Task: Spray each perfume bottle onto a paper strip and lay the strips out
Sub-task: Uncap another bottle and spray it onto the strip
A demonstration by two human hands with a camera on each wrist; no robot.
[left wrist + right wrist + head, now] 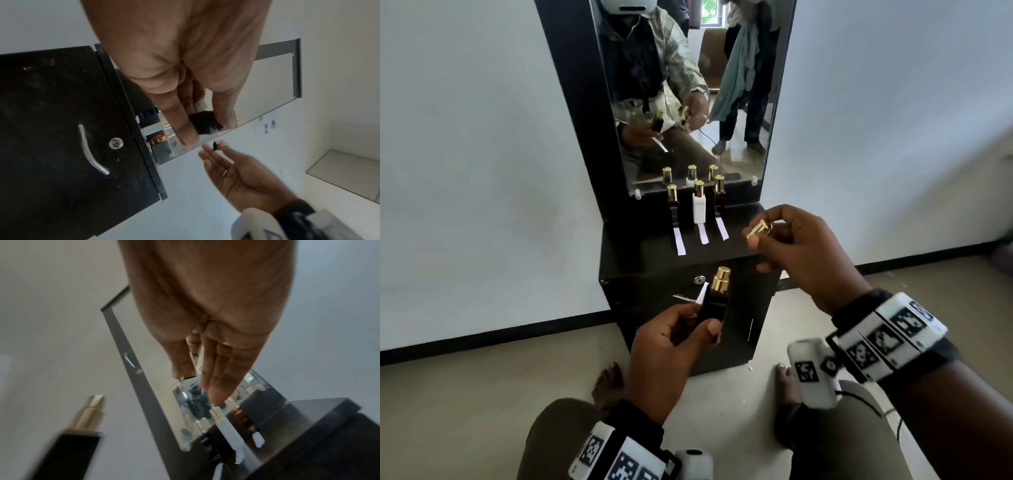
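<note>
While three capped rectangular perfume bottles [698, 205] stand behind white paper strips [702, 234] on the black surface [736, 246], left hand [667, 346] fingers [714, 329] curl round an uncapped black rectangular perfume bottle [715, 301] and a paper strip [700, 294]; right hand [801, 253] fingers [753, 243] pinch its gold metal cap [758, 229].

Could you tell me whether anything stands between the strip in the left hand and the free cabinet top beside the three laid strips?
Nothing visible does: the cabinet top right of the three strips is bare; the right hand hovers above it.

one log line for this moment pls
left hand: holds black bottle, paper strip | right hand: holds gold cap | shelf: three bottles, three strips
</note>
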